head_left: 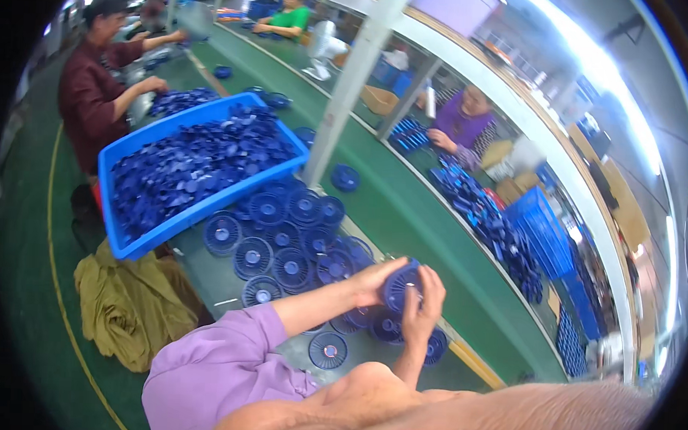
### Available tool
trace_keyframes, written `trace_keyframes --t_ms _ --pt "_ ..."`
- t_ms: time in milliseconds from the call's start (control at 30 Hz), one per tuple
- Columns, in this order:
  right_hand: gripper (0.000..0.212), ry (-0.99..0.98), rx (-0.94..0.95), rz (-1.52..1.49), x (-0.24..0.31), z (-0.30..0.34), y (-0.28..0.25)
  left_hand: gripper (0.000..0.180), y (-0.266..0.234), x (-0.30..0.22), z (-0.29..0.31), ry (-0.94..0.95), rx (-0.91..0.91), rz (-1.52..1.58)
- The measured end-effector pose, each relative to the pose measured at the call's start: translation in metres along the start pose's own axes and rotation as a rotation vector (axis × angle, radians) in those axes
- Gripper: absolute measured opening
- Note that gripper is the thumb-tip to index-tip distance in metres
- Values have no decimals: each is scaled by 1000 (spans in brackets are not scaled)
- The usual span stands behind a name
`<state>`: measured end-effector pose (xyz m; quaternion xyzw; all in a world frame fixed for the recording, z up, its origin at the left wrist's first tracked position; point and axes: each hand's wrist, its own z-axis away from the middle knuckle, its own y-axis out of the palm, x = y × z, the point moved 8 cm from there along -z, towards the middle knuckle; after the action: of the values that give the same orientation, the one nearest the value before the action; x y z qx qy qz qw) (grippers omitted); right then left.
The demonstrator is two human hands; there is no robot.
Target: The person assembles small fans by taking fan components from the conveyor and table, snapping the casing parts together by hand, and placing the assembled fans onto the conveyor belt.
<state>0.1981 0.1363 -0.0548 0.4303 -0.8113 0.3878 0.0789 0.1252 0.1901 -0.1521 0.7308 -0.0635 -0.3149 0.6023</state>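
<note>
Between my two hands is a dark blue round slotted plastic cover (400, 290), like a small fan grille, tilted up above the table. My left hand (373, 282) grips its left edge. The fingers of my right hand (424, 307) close on it from the right, with the thumb over its face. Many similar blue round covers (290, 267) lie spread and overlapping on the table to the left of and beneath my hands. One single cover (329, 350) lies nearer to me.
A blue tray (201, 192) heaped with small blue plastic pieces stands at the left. Beyond the table runs a green conveyor belt (434, 245) with a metal post (356, 86) beside it. Co-workers sit across the belt and at the far left. An olive cloth (129, 306) hangs at the left.
</note>
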Motion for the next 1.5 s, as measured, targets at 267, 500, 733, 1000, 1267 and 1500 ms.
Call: trace_keyframes --t_ms 267,500,733,1000,1267,1500 --pt "96 7 90 -149 -7 12 32 29 11 -21 25 384 -252 -253" --pt "84 328 79 -794 -54 44 68 33 68 -36 69 1108 -296 -1321" --pt "62 389 94 -762 -48 36 70 40 68 -36 69 1250 -230 -1456" --pt "58 500 0 -299 -133 8 18 52 32 -45 31 695 -203 -1782" --pt "67 309 -14 442 -158 22 -6 46 -15 -163 -5 673 -360 -2143" --pt "66 305 365 297 -109 38 70 48 -120 -229 -74 200 -760 -2386"
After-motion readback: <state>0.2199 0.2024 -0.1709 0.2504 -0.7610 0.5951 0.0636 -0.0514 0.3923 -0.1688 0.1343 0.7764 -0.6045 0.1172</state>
